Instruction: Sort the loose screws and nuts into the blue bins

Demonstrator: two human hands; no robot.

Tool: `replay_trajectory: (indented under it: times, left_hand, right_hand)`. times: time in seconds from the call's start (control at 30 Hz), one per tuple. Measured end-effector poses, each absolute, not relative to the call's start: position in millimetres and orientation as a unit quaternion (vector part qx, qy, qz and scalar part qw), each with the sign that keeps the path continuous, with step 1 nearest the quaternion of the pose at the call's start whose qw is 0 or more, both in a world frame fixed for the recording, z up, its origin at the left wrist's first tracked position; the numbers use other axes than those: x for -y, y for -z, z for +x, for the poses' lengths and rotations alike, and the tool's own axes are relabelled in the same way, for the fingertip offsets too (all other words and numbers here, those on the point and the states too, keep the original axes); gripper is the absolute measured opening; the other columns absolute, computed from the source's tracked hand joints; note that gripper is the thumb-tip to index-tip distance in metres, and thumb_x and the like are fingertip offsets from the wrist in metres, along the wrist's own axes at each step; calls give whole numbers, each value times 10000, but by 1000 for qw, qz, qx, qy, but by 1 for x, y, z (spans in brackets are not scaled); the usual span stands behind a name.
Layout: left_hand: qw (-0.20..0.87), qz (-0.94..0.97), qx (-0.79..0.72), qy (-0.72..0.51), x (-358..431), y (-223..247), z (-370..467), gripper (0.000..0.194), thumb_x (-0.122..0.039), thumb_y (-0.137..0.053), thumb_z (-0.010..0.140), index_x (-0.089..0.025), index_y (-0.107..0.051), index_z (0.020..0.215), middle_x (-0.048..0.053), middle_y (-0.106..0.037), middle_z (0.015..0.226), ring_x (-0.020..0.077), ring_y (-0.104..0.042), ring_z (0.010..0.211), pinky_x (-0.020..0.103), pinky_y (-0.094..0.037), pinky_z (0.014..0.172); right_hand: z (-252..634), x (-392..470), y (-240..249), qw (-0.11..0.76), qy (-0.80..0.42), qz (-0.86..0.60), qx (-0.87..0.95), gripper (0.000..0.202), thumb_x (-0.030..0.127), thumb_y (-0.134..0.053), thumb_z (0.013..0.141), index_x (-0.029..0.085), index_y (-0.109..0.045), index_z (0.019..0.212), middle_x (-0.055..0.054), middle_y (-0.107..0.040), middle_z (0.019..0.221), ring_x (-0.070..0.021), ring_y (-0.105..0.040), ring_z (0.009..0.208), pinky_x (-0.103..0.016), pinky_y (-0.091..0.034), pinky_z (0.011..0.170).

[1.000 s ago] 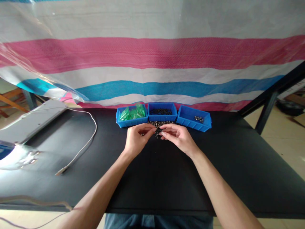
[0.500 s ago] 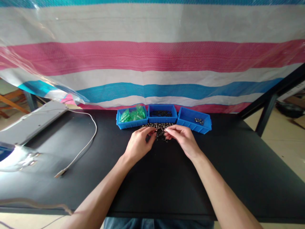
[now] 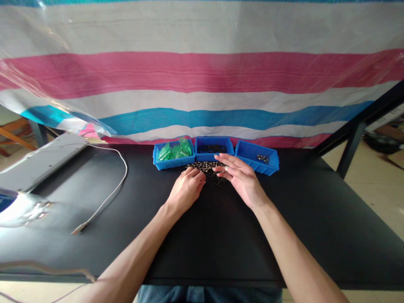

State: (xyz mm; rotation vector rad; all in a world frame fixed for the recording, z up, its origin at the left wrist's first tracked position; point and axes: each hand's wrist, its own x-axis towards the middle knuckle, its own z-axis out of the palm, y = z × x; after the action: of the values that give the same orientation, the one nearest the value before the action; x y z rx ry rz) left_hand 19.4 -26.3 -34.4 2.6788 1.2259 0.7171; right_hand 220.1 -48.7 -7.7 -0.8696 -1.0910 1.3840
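Observation:
A loose heap of dark screws (image 3: 217,180) lies on the black table, with small brassy metal pieces (image 3: 205,166) just behind it. My left hand (image 3: 188,184) rests at the heap's left side, fingers curled in; whatever they may hold is hidden. Over the heap's right side, my right hand (image 3: 241,179) is raised with fingers spread and nothing visible in it. Three blue bins stand behind: the left bin (image 3: 175,164) has green plastic pieces (image 3: 175,150), the middle bin (image 3: 202,156) dark screws, the right bin (image 3: 263,168) a few shiny metal parts (image 3: 262,158).
A white cable (image 3: 109,200) with a plug end curves across the table's left part. Beyond it are a grey flat device (image 3: 41,162) and a clear plastic bag (image 3: 25,210). A striped tarp (image 3: 202,75) hangs behind the bins, and a black metal frame (image 3: 353,147) stands at right.
My right hand has opened from a pinch, its fingers now spread and lifted above the heap. My left fingers have turned downward and curled in closer at the heap's left edge.

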Motion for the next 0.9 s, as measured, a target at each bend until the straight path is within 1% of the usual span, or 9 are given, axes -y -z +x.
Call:
replay_trajectory:
  times: [0.13,0.2,0.3,0.4,0.5,0.7,0.9]
  left_hand:
    - [51,881,-405,-240,27,35,20,126,-155,-532,976,-197,-641,929,55,-685,860,227,-602,861,348,-514,810]
    - [64,876,-403,-258,27,33,20,132,-162,-520,985,-197,-639,938,54,-687,865,221,-611,863,337,-513,806]
    - [126,848,-403,-320,29,30,20,89,-185,-559,975,-198,-641,941,47,-688,893,189,-635,834,294,-514,765]
    - [200,806,-407,-381,32,25,21,24,-205,-636,932,-204,-641,908,9,-693,834,145,-638,727,248,-509,696]
    - [240,768,-421,-419,32,21,22,71,-226,-695,880,-205,-631,860,-14,-697,773,130,-629,664,232,-505,658]
    - [296,743,-410,-439,32,22,23,51,-187,-668,864,-201,-632,898,1,-705,822,140,-656,730,249,-524,714]
    - [311,729,-391,-467,32,24,23,91,-185,-679,871,-204,-600,911,-7,-714,849,140,-696,768,238,-535,721]
  right_hand:
    - [220,50,6,552,-585,-372,464,353,371,-739,807,287,-719,1149,-59,-686,1324,-244,-704,1040,-377,-545,892]
    - [221,50,6,551,-586,-370,465,323,376,-741,811,275,-732,1119,-59,-719,1255,-229,-711,996,-364,-542,881]
    - [223,49,8,545,-576,-374,481,292,382,-741,830,258,-742,1094,-56,-760,1123,-208,-717,927,-354,-534,874]
    - [223,50,9,530,-556,-394,505,274,383,-739,850,240,-744,1083,-59,-773,1050,-209,-720,899,-368,-529,885]
    - [222,50,9,517,-546,-410,515,262,379,-750,843,225,-748,1055,-64,-776,1010,-213,-725,885,-373,-535,881]
    - [221,49,11,498,-528,-425,541,280,383,-758,827,206,-747,1044,-59,-767,974,-208,-729,859,-362,-564,853]
    - [223,46,16,464,-486,-452,586,293,371,-770,804,188,-747,1032,-45,-757,855,-191,-716,738,-337,-575,744]
